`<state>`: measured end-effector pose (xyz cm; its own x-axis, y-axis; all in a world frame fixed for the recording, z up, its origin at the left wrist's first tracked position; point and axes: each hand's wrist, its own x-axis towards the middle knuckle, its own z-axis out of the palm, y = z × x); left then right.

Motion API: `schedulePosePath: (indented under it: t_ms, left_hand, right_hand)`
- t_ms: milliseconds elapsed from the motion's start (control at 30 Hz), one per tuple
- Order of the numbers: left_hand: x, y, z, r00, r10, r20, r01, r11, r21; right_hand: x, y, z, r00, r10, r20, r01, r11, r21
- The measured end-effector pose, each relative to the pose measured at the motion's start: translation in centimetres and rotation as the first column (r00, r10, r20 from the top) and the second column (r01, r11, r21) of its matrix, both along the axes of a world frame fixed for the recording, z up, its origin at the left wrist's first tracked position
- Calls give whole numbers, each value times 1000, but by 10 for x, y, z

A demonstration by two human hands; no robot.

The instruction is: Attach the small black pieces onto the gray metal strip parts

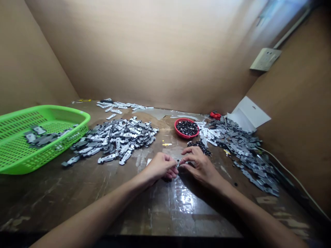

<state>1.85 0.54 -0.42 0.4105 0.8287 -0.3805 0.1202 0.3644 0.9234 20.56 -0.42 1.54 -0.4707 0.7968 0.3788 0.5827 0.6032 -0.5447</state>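
My left hand (163, 166) is closed, thumb against curled fingers, on a small toy car part (178, 162) that is mostly hidden. Facing it from the right, my right hand (197, 164) brings its bent thumb and index finger close together at the same part, the other fingers raised and spread. What lies between those right fingertips is too small to make out. A white piece (148, 161) shows just behind my left wrist. Beyond my right hand sit a loose heap of small black parts with shiny pins (203, 147) and a red bowl (177, 132) full of them.
Left of centre lies a pile of white-and-grey toy race cars (121, 137). A green basket (85, 120) at the far left holds several more. Grey and white car parts (243, 148) spread along the right side, beside a cable (292, 168). White parts (124, 105) lie near the back wall.
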Motion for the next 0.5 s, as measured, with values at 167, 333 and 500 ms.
schedulePosePath:
  t_ms: [167,333,500]
  left_hand:
    - [-1,0,1,1000,4,15,-3,1000,-13]
    - [0,0,1,1000,11,6,-10,1000,-21]
    - [1,1,6,999,26,-26,-27,999,-42]
  right_hand:
    - [0,0,-7,999,24,39,-25,1000,9]
    - [0,-3,-6,998,54,16,-55,997,62]
    - [36,21,10,971,-205,-125,223,964,144]
